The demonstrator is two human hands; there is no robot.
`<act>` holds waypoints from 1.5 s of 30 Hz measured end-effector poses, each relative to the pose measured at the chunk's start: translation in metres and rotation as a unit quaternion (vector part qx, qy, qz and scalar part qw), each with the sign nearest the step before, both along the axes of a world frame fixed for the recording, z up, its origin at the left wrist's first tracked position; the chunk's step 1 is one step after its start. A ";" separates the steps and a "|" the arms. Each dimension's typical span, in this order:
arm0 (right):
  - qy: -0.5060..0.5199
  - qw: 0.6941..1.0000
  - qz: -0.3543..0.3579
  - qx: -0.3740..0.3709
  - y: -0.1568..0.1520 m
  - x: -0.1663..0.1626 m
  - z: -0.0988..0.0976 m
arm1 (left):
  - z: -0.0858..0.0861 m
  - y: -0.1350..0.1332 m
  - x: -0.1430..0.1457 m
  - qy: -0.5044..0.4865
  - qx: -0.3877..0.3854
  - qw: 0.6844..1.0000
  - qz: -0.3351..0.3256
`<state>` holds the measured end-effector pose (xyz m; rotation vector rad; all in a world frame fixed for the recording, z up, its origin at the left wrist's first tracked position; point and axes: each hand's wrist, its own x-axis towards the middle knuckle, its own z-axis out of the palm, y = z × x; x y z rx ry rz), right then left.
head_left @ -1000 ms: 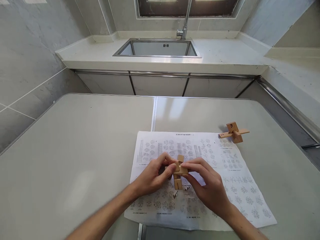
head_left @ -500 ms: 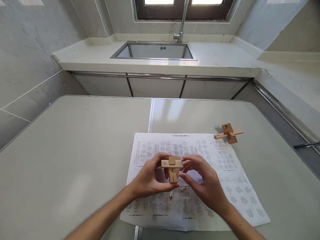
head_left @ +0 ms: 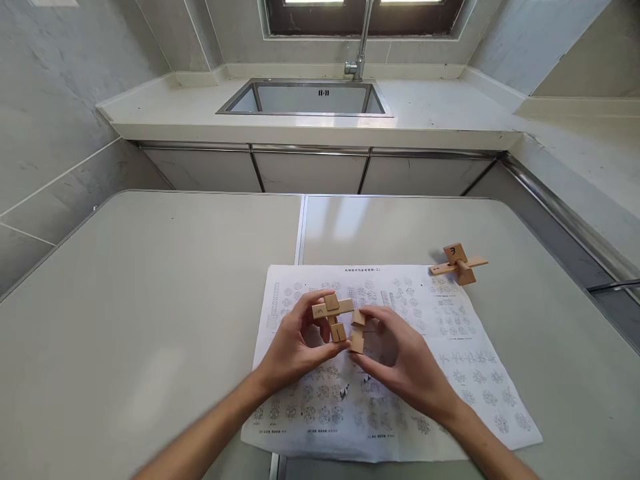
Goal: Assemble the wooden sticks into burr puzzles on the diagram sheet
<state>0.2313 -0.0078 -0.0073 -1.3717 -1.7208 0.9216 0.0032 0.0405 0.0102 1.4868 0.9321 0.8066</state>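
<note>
A small wooden puzzle [head_left: 334, 316] is held above a printed sheet [head_left: 450, 347] that lies on the table [head_left: 150, 300]. The left hand [head_left: 295, 347] is closed on it in a pinch: the thumb is set under the crossed pieces and the fingers are curled over the top bar. A separate block [head_left: 357, 333] is pinched between thumb and fingertips of the right hand [head_left: 400, 360] and is held just beside the puzzle, touching it or nearly so; contact cannot be confirmed.

The pieces are judged to be light, stiff and unlikely to break. The faces appear smooth and sanded, so some slipperiness is to be expected under a light grip. The interlocked bars are judged loose enough to slide apart if tilted. Hold is best taken on the flat opposite faces of a bar, close to the crossing, so that the joint is kept square. The block is best gripped on its two broad sides, with its notched end left free.

A second assembled cross [head_left: 457, 264] rests on the table at the far right corner of the sheet, well apart from both hands.

One container is in view: a steel sink [head_left: 305, 99] set in the counter [head_left: 440, 120] beyond the table, beneath a tap [head_left: 357, 47]. Nothing is seen in its visible part; the near floor of the basin is hidden by its rim.
</note>
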 end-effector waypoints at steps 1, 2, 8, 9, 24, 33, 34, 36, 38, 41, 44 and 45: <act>0.048 0.998 0.007 -0.047 0.001 0.002 0.003 | 0.000 -0.001 0.000 0.002 0.008 1.000 -0.003; 0.102 0.989 0.021 -0.102 0.002 0.005 0.006 | 0.001 -0.001 0.001 0.006 0.019 1.000 -0.007; 0.304 0.903 0.104 -0.284 0.009 0.014 0.016 | 0.002 -0.006 0.002 0.073 0.123 0.989 -0.039; 0.313 0.898 0.112 -0.287 0.009 0.013 0.017 | 0.001 -0.008 0.001 0.080 0.135 0.987 -0.044; 0.334 0.879 0.123 -0.317 0.004 0.006 0.016 | -0.004 -0.012 0.002 0.090 0.252 0.962 -0.060; 0.309 0.896 0.133 -0.291 0.002 -0.001 0.017 | 0.001 -0.010 0.007 0.095 0.273 0.954 -0.075; 0.300 0.906 0.125 -0.272 0.000 -0.001 0.017 | 0.001 -0.010 0.007 0.091 0.265 0.957 -0.073; 0.264 0.935 0.106 -0.214 -0.002 -0.002 0.015 | 0.001 -0.009 0.006 0.088 0.242 0.964 -0.068; 0.192 0.968 0.092 -0.131 -0.004 -0.001 0.012 | 0.002 -0.007 0.004 0.084 0.215 0.971 -0.066; 0.049 0.995 0.091 0.008 -0.005 0.001 0.007 | 0.003 -0.005 0.002 0.060 0.171 0.980 -0.080; -0.032 0.990 0.103 0.089 -0.005 0.002 0.005 | 0.003 -0.004 0.002 0.037 0.149 0.983 -0.098; -0.038 0.989 0.108 0.092 -0.005 0.001 0.005 | 0.003 -0.003 0.002 0.034 0.153 0.982 -0.101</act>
